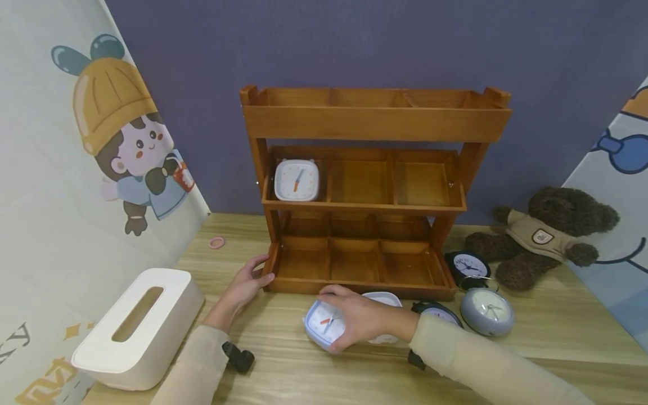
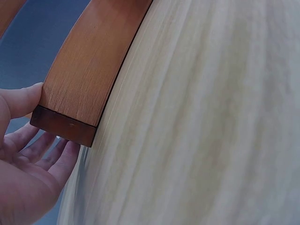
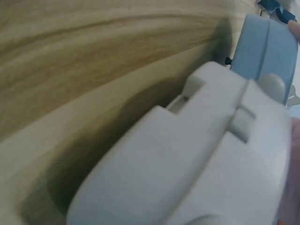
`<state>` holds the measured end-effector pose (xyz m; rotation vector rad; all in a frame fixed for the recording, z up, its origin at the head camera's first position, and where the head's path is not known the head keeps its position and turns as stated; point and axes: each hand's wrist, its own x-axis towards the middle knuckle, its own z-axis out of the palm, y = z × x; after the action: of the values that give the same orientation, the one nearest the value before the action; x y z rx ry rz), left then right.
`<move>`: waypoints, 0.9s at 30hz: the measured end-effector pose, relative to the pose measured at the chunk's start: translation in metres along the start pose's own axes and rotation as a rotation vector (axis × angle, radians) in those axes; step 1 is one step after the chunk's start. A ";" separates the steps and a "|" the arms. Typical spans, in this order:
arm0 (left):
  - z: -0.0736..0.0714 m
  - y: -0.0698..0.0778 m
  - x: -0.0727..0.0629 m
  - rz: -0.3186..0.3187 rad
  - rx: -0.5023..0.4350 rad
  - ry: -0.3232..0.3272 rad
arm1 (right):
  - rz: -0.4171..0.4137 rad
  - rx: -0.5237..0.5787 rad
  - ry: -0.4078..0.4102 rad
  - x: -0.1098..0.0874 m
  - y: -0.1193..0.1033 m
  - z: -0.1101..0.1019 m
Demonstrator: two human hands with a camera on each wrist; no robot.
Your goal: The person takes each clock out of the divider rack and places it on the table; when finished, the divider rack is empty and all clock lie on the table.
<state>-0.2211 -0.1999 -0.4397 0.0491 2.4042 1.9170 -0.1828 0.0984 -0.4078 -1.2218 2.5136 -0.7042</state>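
At the left end of the bottom tier of a wooden shelf (image 1: 359, 288), my left hand (image 1: 246, 284) holds the corner. In the left wrist view its thumb lies on one side of the shelf's end (image 2: 82, 84), its fingers on the other. My right hand (image 1: 356, 315) grips a light-blue alarm clock (image 1: 321, 326), dial up and tilted, in front of the shelf. The right wrist view shows this blue clock (image 3: 265, 51) beyond a white alarm clock (image 3: 187, 154). Partly hidden behind my right hand is that white clock (image 1: 387, 298). Another white clock (image 1: 296, 180) stands in the middle tier's left compartment.
Right of my hand are a dark clock (image 1: 439, 311), a grey round clock (image 1: 487, 312) and a black clock (image 1: 469, 266). A brown teddy bear (image 1: 539, 239) leans at the right. On the left are a white tissue box (image 1: 167, 326) and a pink ring (image 1: 216, 242).
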 end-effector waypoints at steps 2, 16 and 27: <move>0.000 0.000 0.000 -0.001 -0.004 0.000 | -0.004 -0.005 0.000 0.001 0.001 0.001; 0.000 0.001 -0.001 -0.004 0.005 0.003 | 0.056 -0.004 -0.023 0.005 0.004 -0.001; -0.001 0.002 -0.003 -0.013 0.018 -0.004 | -0.019 -0.017 -0.044 0.001 0.007 -0.001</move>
<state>-0.2183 -0.2004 -0.4372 0.0385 2.4132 1.8887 -0.1886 0.1015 -0.4105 -1.2550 2.4804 -0.6537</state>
